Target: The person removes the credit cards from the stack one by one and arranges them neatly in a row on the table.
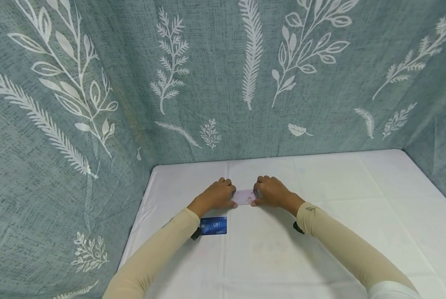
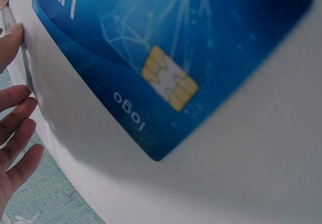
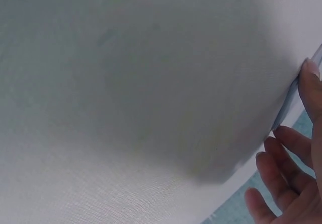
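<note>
A thin pale-pink printed rectangle (image 1: 244, 197) lies level near the far side of the table, between both hands. At its left end my left hand (image 1: 217, 195) pinches it, thumb in front and fingers behind. My right hand (image 1: 273, 192) pinches the right end in the same way. Fine layered lines run along its edge (image 2: 26, 63) in the left wrist view; a greyish edge (image 3: 287, 103) shows in the right wrist view. What kind of thing it is, I cannot tell. Close by the left wrist lies a blue VIP card (image 1: 213, 225) with a gold chip.
A white cloth (image 1: 331, 232) covers the table, with faint creases and stains. Grey-green curtains (image 1: 215, 74) printed with white leaves stand along the back and both sides. Dark wrist-camera straps (image 1: 298, 227) show under the beige sleeves.
</note>
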A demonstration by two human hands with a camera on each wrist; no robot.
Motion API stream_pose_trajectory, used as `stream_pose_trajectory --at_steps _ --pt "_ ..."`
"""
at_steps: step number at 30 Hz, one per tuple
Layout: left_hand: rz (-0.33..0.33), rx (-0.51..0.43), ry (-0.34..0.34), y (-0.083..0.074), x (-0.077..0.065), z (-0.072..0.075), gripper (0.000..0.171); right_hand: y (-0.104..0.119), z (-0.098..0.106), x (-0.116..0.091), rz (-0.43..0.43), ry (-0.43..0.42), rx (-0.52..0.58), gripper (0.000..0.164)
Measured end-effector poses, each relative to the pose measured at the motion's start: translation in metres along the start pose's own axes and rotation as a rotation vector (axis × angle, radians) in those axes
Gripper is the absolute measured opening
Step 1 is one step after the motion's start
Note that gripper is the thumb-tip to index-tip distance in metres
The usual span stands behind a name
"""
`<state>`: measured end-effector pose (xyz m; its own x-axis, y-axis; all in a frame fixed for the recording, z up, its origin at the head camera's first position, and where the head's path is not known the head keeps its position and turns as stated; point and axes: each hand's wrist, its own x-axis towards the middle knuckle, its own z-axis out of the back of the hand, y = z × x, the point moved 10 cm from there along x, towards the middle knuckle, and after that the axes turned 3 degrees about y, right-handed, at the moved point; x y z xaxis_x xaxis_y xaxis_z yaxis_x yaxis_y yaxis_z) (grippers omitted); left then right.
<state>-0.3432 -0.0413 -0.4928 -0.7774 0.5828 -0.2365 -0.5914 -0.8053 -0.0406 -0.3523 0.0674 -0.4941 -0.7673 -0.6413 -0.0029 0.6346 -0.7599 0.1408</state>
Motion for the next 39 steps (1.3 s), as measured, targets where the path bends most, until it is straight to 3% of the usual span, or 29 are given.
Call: stream_pose_trajectory --at_steps 28,39 --pt "-0.05 0.021 -0.017 0.0002 0.0017 -0.0018 0.052 0.0016 0.0025 -0.0033 0.067 -0.024 0.061 0.05" --pt "-0.033 0.012 -0.016 -0.0006 0.0002 0.001 0.051 0.0027 0.0016 -0.003 0.066 -0.018 0.071 0.047"
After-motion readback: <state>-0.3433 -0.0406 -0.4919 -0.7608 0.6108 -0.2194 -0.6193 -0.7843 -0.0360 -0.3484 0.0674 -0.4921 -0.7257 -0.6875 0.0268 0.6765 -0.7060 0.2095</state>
